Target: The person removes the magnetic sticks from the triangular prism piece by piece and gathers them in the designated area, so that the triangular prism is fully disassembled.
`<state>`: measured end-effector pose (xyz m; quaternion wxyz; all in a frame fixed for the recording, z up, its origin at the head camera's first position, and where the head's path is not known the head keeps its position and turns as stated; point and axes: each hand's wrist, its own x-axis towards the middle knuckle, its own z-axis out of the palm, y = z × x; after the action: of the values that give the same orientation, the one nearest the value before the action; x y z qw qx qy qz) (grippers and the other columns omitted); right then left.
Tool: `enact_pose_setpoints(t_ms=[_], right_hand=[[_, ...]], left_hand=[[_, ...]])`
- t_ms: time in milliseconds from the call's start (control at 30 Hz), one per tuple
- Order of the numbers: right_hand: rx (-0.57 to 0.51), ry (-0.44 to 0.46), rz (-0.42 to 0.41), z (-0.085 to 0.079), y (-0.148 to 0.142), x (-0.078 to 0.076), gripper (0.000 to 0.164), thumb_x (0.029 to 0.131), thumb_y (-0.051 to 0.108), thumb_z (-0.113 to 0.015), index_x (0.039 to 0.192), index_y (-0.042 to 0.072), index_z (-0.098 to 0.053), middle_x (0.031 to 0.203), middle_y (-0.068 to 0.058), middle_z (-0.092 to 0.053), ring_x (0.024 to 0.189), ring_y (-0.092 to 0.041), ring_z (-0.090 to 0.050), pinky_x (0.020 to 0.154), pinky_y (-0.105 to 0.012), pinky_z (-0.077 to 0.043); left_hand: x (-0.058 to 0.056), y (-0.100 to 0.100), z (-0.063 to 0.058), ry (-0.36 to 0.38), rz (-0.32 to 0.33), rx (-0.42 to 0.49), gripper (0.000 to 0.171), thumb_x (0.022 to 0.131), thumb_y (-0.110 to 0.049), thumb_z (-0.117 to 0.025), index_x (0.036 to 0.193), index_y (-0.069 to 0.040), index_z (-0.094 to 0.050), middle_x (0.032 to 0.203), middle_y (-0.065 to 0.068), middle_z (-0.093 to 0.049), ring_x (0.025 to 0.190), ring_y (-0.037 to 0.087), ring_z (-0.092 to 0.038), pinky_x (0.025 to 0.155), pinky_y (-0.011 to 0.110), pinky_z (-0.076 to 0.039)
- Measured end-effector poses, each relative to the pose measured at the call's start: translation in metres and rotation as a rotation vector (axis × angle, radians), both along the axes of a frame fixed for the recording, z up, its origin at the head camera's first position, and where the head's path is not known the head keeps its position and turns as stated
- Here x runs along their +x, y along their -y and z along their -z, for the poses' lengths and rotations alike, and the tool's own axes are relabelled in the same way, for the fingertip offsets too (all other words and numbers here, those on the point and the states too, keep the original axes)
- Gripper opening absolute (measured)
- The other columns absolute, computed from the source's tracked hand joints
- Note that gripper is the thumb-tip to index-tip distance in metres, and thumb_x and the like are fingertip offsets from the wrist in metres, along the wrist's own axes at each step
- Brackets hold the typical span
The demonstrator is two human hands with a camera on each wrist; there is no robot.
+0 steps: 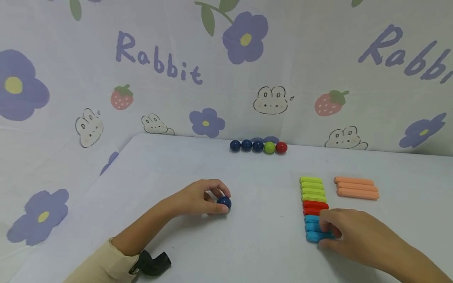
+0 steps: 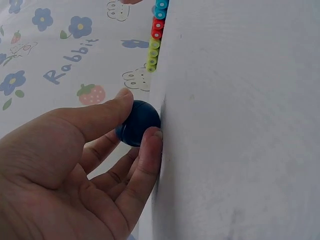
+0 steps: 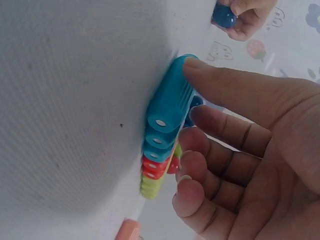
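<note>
My left hand (image 1: 199,198) pinches a dark blue ball (image 1: 224,203) between thumb and fingers, low over the white table. The left wrist view shows the ball (image 2: 141,122) with a faint seam, held at the fingertips. On the right, my right hand (image 1: 357,236) is at the near end of a column of short ridged plastic sticks. Its thumb tip touches the nearest blue stick (image 3: 170,95), while the other fingers curve loosely beside the blue sticks. Farther along that column lie red sticks (image 1: 315,205) and lime green sticks (image 1: 312,188).
Three orange sticks (image 1: 357,188) lie right of the column. At the table's back edge, a row of balls holds three dark blue balls (image 1: 246,145), a green ball (image 1: 269,147) and a red ball (image 1: 281,147). A printed cloth (image 1: 170,35) hangs behind the white table (image 1: 262,239).
</note>
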<state>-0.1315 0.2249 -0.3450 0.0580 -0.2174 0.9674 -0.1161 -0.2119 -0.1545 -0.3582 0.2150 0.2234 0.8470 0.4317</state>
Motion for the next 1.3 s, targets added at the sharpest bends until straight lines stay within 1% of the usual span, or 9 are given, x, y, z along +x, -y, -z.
enact_pose_setpoints(t_ms=[100,200,400,533,667,833,1000,1133,1300], right_hand=[[-0.015,-0.022,-0.006,-0.002,-0.002,0.003,0.034,0.075,0.030,-0.089,0.083,0.027,-0.056,0.071,0.012,-0.044,0.064,-0.002,-0.041,0.054,-0.024,-0.035],[-0.029,-0.041,-0.002,-0.004,-0.003,0.005,0.031,0.077,0.031,-0.087,0.083,0.027,-0.057,0.071,0.013,-0.044,0.062,-0.002,-0.040,0.052,-0.024,-0.036],[-0.061,-0.089,0.010,-0.008,-0.004,0.009,0.029,0.080,0.030,-0.085,0.081,0.029,-0.056,0.070,0.014,-0.043,0.058,0.000,-0.039,0.050,-0.023,-0.035],[-0.069,-0.111,0.000,-0.007,-0.004,0.010,0.028,0.082,0.030,-0.083,0.081,0.029,-0.055,0.069,0.015,-0.042,0.058,0.000,-0.038,0.050,-0.023,-0.035],[-0.070,-0.122,-0.011,-0.006,-0.004,0.010,0.028,0.082,0.030,-0.083,0.081,0.029,-0.055,0.068,0.015,-0.041,0.058,0.001,-0.038,0.050,-0.022,-0.035],[-0.074,-0.126,-0.021,-0.006,-0.002,0.009,0.027,0.083,0.030,-0.083,0.082,0.029,-0.056,0.069,0.016,-0.042,0.059,0.001,-0.038,0.050,-0.022,-0.035],[-0.072,-0.134,-0.024,-0.007,-0.001,0.008,0.027,0.082,0.029,-0.083,0.082,0.029,-0.056,0.068,0.016,-0.041,0.059,0.001,-0.038,0.050,-0.022,-0.035],[-0.067,-0.127,-0.020,-0.007,0.000,0.008,0.027,0.082,0.029,-0.083,0.082,0.029,-0.056,0.067,0.015,-0.041,0.059,0.000,-0.038,0.050,-0.022,-0.034],[-0.073,-0.137,-0.034,-0.007,-0.001,0.008,0.027,0.082,0.029,-0.083,0.082,0.030,-0.056,0.069,0.016,-0.040,0.060,0.001,-0.038,0.050,-0.022,-0.034]], left_hand=[[-0.003,-0.002,-0.003,0.001,0.015,-0.036,0.030,0.087,-0.026,-0.080,0.113,-0.020,-0.066,0.107,0.001,-0.064,0.082,0.018,-0.065,0.064,0.033,-0.054],[-0.015,-0.002,-0.011,-0.074,0.023,-0.127,0.031,0.089,-0.026,-0.078,0.116,-0.017,-0.067,0.106,0.000,-0.066,0.088,0.017,-0.066,0.072,0.033,-0.055],[-0.069,-0.002,-0.029,-0.350,-0.101,-0.287,0.035,0.095,-0.020,-0.071,0.126,-0.006,-0.063,0.119,0.008,-0.066,0.105,0.023,-0.064,0.094,0.039,-0.049],[-0.102,-0.008,-0.029,-0.433,-0.170,-0.290,0.035,0.095,-0.012,-0.069,0.128,-0.004,-0.063,0.130,0.011,-0.063,0.115,0.027,-0.060,0.099,0.042,-0.047],[-0.122,-0.016,-0.024,-0.450,-0.217,-0.295,0.035,0.093,-0.008,-0.069,0.128,-0.006,-0.064,0.132,0.010,-0.063,0.120,0.027,-0.057,0.102,0.042,-0.044],[-0.135,-0.019,-0.016,-0.420,-0.267,-0.327,0.035,0.092,-0.005,-0.069,0.127,-0.008,-0.066,0.137,0.011,-0.059,0.130,0.028,-0.050,0.107,0.043,-0.040],[-0.139,-0.019,-0.014,-0.378,-0.298,-0.349,0.037,0.092,0.001,-0.065,0.126,-0.011,-0.067,0.132,0.010,-0.060,0.124,0.028,-0.053,0.106,0.044,-0.041],[-0.141,-0.019,-0.016,-0.367,-0.293,-0.359,0.038,0.092,0.002,-0.063,0.128,-0.012,-0.066,0.128,0.011,-0.061,0.120,0.029,-0.054,0.106,0.043,-0.041],[-0.140,-0.015,-0.018,-0.357,-0.266,-0.375,0.050,0.089,0.003,-0.063,0.137,-0.012,-0.059,0.139,0.013,-0.056,0.128,0.031,-0.050,0.107,0.044,-0.040]])
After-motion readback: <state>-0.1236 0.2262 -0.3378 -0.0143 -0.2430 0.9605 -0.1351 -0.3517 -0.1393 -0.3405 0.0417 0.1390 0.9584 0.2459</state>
